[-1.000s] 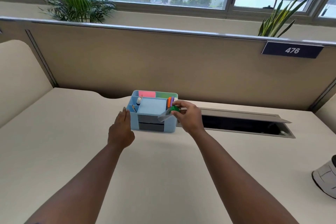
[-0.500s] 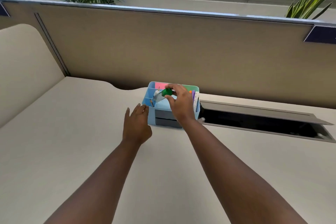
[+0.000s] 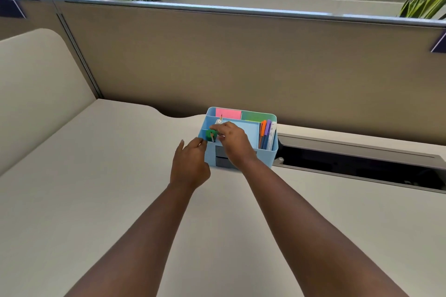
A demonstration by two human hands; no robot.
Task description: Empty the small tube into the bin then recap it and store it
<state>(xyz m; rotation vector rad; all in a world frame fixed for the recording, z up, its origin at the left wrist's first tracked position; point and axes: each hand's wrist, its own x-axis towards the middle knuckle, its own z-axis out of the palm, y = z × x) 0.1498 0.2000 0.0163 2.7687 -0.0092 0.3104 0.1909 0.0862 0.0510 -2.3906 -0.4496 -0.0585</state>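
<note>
The small tube (image 3: pixel 210 134), of which only the green cap shows, sits low in the front left compartment of the light blue desk organizer (image 3: pixel 270 154), beside a pencil. My right hand (image 3: pixel 233 140) reaches over the organizer from the front, its fingertips pinched on the tube's cap. The tube's body is hidden inside the compartment. My left hand (image 3: pixel 189 164) rests on the desk with fingers apart, its tips touching the organizer's front left corner.
The organizer also holds pink and green sticky notes (image 3: pixel 228 113), a blue pad and several pens (image 3: pixel 265 134). An open cable slot (image 3: pixel 362 166) runs along the desk to the right. A beige partition (image 3: pixel 241 60) stands behind the desk.
My right hand carried the tube from the organizer's right front across to its left side and lowered it into the front left compartment. The view turned left, so the object at the right edge dropped out.
</note>
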